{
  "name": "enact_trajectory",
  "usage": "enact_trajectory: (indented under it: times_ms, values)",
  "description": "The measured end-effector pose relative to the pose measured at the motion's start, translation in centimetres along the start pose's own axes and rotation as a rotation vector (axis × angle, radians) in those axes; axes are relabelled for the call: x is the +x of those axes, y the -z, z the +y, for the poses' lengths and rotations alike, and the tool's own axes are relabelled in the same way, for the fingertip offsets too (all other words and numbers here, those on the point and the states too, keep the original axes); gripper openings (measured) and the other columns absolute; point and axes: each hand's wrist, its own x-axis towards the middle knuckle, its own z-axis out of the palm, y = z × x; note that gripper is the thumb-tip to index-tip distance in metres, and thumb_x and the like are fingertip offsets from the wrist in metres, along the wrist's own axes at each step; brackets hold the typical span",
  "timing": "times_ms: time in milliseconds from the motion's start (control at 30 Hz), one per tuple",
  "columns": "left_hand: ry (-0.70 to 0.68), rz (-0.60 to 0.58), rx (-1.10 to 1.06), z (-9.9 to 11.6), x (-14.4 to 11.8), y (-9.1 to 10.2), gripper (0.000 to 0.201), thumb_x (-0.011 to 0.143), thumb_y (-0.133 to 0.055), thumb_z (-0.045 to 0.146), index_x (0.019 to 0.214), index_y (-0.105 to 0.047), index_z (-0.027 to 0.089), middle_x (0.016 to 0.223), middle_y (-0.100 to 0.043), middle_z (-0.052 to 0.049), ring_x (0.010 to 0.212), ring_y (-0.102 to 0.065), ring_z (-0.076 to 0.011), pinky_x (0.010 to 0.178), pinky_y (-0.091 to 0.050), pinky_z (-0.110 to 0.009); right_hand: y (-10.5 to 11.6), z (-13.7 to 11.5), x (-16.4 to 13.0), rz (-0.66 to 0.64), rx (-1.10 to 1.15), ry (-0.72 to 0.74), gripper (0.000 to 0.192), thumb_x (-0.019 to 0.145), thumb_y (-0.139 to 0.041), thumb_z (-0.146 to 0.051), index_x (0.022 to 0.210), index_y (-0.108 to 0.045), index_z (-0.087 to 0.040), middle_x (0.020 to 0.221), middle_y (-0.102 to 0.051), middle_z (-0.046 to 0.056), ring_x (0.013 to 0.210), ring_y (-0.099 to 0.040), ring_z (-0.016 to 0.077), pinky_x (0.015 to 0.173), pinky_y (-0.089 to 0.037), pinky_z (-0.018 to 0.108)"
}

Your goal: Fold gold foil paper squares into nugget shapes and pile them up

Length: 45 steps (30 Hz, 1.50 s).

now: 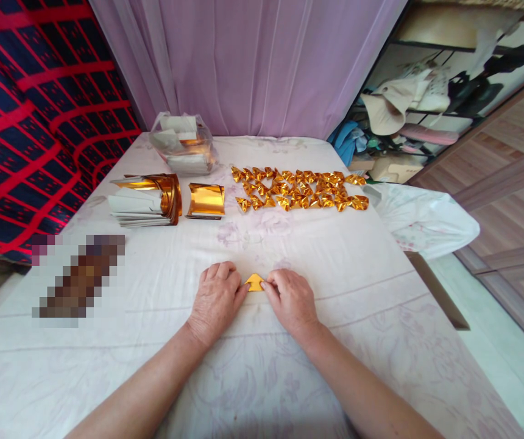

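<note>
A small folded piece of gold foil paper [255,282] lies on the white floral tablecloth [344,286] as a triangle. My left hand [217,300] presses its left corner with the fingertips. My right hand [290,299] pinches its right corner. Both hands rest on the cloth near the table's middle. Further back, several finished gold folded pieces [299,188] lie in rows. A short stack of gold sheets [206,200] and a taller stack of gold and white sheets [147,200] sit to the left of them.
A clear plastic bag of paper [183,144] stands at the back left. A pixelated object [79,279] lies on the left. A purple curtain [253,61] hangs behind, with a red and blue blanket [24,122] on the left and cluttered shelves [421,97] on the right.
</note>
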Motion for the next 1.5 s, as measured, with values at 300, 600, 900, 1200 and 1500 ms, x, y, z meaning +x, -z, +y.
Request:
enact_trajectory:
  times_ms: [300,600,900,1200,1500]
  values:
    - [0.052,0.029,-0.129,-0.4,0.1,-0.1,0.013,0.087,-0.061,0.028,0.08,-0.06,0.018,0.104,-0.058,-0.008,0.097,-0.052,-0.0252,0.085,-0.044,-0.041,0.1,0.2,0.0,-0.03,0.044,-0.002,0.012,0.091,-0.056,-0.019,0.079,-0.056,-0.021,0.074,-0.061,0.0,0.073,-0.056,0.0174,0.068,-0.033,0.029]
    - [-0.028,0.081,-0.149,-0.7,-0.1,-1.3,0.026,0.091,-0.057,0.024,0.111,-0.069,0.034,0.111,-0.056,-0.006,0.106,-0.052,-0.0258,0.091,-0.04,-0.044,0.2,0.5,-0.1,-0.04,0.084,0.007,0.014,0.093,-0.05,-0.017,0.084,-0.06,-0.021,0.079,-0.061,0.002,0.077,-0.056,0.0176,0.071,-0.036,0.03]
    - [-0.078,0.099,-0.009,-0.4,-0.2,-1.1,0.026,0.092,-0.055,0.025,0.113,-0.069,0.033,0.115,-0.057,-0.01,0.106,-0.051,-0.0285,0.09,-0.041,-0.047,0.4,0.3,-0.3,-0.096,-0.146,0.11,0.03,0.092,-0.054,-0.017,0.116,-0.067,-0.029,0.089,-0.062,0.005,0.079,-0.055,0.0187,0.07,-0.037,0.031]
    - [-0.095,0.066,0.049,-0.3,-0.2,-1.1,0.034,0.088,-0.059,0.02,0.117,-0.068,0.036,0.125,-0.054,-0.011,0.114,-0.049,-0.0311,0.094,-0.04,-0.05,1.1,0.7,-0.2,-0.231,-0.285,0.176,0.037,0.092,-0.054,-0.016,0.126,-0.062,-0.031,0.094,-0.063,0.004,0.08,-0.055,0.0181,0.068,-0.039,0.03]
    - [-0.078,0.058,0.002,-0.1,0.0,-0.7,0.031,0.09,-0.057,0.022,0.116,-0.069,0.036,0.124,-0.056,-0.011,0.114,-0.05,-0.0309,0.094,-0.04,-0.051,2.0,2.7,-0.8,-0.199,-0.2,0.329,0.04,0.089,-0.054,-0.009,0.122,-0.063,-0.029,0.106,-0.066,0.005,0.083,-0.057,0.019,0.072,-0.045,0.031]
